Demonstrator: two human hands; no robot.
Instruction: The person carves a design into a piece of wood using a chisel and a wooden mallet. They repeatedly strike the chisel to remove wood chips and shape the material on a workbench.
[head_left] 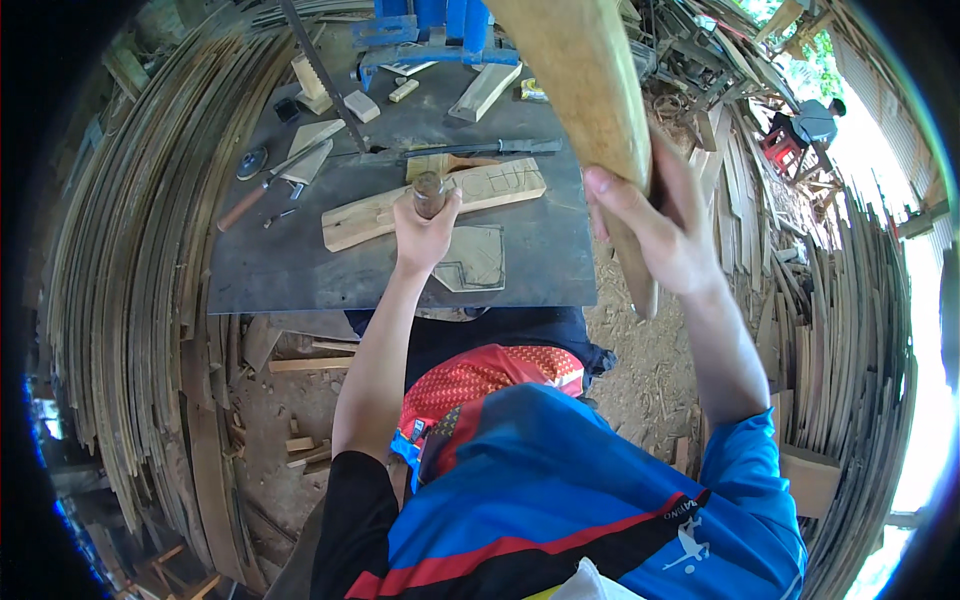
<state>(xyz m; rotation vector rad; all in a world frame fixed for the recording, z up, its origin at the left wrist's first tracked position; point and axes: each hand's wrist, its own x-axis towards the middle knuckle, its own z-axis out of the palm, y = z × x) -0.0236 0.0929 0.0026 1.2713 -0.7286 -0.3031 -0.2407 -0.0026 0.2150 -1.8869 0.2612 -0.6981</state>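
Observation:
My left hand (423, 232) grips an upright tool with a round wooden handle (429, 188), probably a chisel, over a pale board (356, 225) with pencilled outlines; its lower end is hidden. My right hand (662, 230) holds a long, thick wooden mallet or club (578, 75) raised at the right, its top out of view. The board lies slightly askew on a dark flat worktop (260, 285). A flat wooden piece with a drawn outline (470, 265) lies just below the board.
Behind the board lie a bar clamp (525, 146), a saw (300, 45), a wooden-handled tool (240, 208) and offcuts (480, 95). A blue metal frame (430, 50) stands at the back. Stacked planks line both sides (150, 250). A person (813, 125) sits at the far right.

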